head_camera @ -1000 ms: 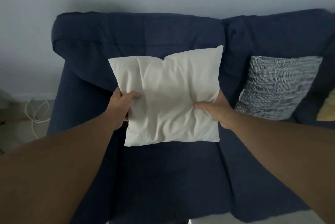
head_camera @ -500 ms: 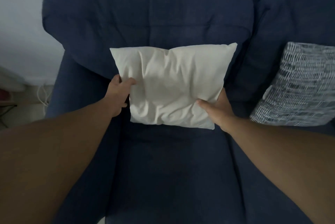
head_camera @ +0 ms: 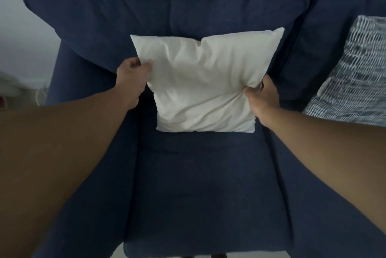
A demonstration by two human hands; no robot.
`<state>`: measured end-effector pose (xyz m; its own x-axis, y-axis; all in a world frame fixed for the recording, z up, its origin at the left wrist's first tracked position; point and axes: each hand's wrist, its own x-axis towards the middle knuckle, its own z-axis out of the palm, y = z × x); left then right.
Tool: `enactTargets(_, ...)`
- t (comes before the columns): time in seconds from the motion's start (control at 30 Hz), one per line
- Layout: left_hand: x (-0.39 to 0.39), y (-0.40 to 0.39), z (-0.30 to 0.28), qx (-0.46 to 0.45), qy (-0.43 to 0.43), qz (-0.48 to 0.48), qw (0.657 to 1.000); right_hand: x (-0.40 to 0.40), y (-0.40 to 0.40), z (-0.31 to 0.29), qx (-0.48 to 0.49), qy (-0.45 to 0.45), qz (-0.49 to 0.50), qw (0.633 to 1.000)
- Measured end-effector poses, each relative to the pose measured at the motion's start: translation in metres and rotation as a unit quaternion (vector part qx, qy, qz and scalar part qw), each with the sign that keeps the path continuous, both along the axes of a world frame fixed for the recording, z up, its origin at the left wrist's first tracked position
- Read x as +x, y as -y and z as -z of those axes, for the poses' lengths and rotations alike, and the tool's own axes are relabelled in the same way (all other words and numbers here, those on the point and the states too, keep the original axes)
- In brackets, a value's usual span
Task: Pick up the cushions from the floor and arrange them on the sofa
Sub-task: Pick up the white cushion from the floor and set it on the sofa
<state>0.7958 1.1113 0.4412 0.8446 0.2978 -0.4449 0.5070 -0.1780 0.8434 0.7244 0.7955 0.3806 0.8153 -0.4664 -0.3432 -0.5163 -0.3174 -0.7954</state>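
White cushion sits upright on the navy sofa seat, leaning on the backrest. Left hand fingers pinch its 9 o'clock edge, right hand fingers pinch the 4 o'clock edge. Square it, seat the bottom edge, then release. Patterned cushion at 3 o'clock, well apart.

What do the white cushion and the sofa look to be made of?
White cushion: smooth, matte woven fabric, likely cotton, over soft fill; it creases and dents where both hands pinch it. Sofa: dark blue upholstery with a faint, coarser weave, padded.
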Motion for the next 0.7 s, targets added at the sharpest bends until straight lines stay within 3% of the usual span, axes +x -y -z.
enactTargets(0.2,0.027,-0.003,-0.004,0.076,0.026,-0.017,0.997,-0.012,0.002,-0.005,0.058,0.047,0.001,0.997)
enactTargets(0.33,0.032,-0.006,-0.007,0.078,0.049,-0.048,0.995,0.008,0.000,-0.026,0.097,0.111,0.059,0.987)
enactTargets(0.43,0.043,-0.002,-0.020,0.039,0.051,-0.046,0.997,0.033,0.002,-0.042,0.086,0.124,0.080,0.985)
enactTargets(0.7,0.070,-0.006,-0.047,0.107,0.103,-0.037,0.988,0.061,0.026,-0.051,0.040,0.132,0.072,0.988)
